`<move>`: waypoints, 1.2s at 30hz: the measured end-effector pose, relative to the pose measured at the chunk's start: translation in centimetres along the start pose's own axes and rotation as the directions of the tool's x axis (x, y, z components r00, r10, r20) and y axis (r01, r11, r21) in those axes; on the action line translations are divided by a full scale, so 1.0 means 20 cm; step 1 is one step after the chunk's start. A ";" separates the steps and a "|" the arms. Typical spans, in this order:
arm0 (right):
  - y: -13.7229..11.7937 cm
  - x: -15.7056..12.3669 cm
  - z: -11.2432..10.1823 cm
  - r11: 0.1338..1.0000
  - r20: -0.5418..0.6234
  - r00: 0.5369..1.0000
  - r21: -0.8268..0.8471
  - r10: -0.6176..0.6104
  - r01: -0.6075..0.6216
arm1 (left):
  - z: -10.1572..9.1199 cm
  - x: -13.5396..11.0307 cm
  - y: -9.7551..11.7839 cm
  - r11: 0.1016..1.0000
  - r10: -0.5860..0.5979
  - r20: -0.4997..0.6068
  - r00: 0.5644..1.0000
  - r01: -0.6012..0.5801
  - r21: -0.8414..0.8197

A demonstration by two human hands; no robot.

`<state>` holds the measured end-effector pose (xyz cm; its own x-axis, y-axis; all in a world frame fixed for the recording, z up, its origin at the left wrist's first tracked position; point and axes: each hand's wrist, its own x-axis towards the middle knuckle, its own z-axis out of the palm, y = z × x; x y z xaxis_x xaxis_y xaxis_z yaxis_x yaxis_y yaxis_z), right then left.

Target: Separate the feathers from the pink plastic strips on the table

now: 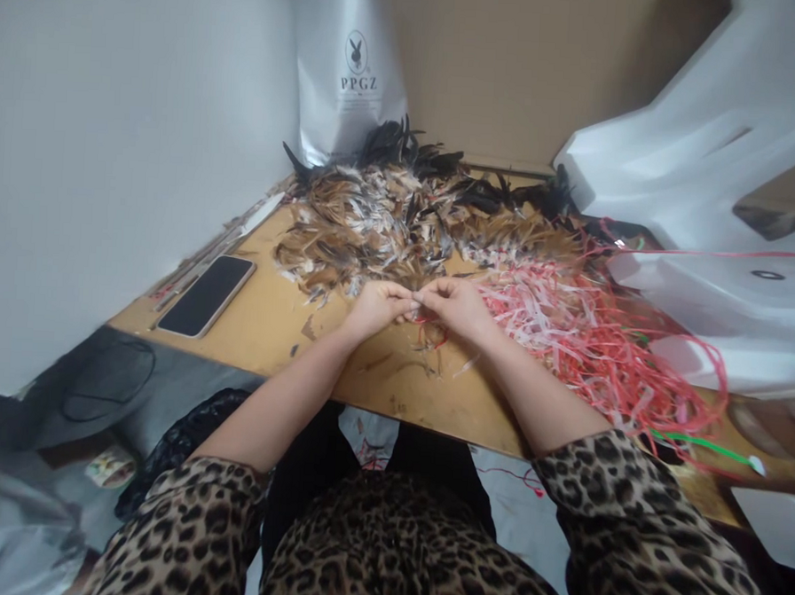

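My left hand (380, 307) and my right hand (456, 306) meet above the middle of the wooden table, their fingertips pinched together. Whatever lies between the fingertips is too small to make out. Just below them, a thin red strand (439, 340) curls over the wood. Beyond my hands spreads a heap of brown, white and black feathers (375, 216). Beside my right forearm is a tangled pile of red and pale pink strings (582, 334).
A dark-screened phone (206, 296) lies at the table's left. Behind the feathers stands a silver bag (350, 82) with a rabbit logo. A white sewing machine (697, 171) fills the right side. A green strand (706, 445) sticks out near the front right edge.
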<state>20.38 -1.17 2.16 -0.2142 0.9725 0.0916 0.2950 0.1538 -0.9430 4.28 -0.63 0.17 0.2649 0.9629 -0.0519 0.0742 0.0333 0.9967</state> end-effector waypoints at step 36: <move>0.00 -0.03 -0.06 0.974 0.161 0.969 -0.097 -0.188 0.205 | -0.06 -0.01 0.04 0.965 -0.080 0.095 0.992 0.101 -0.242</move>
<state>21.59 -1.46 2.56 -0.4131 0.8850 0.2147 0.3341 0.3666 -0.8683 3.16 -0.40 0.97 0.3487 0.9271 -0.1372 -0.1341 0.1943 0.9717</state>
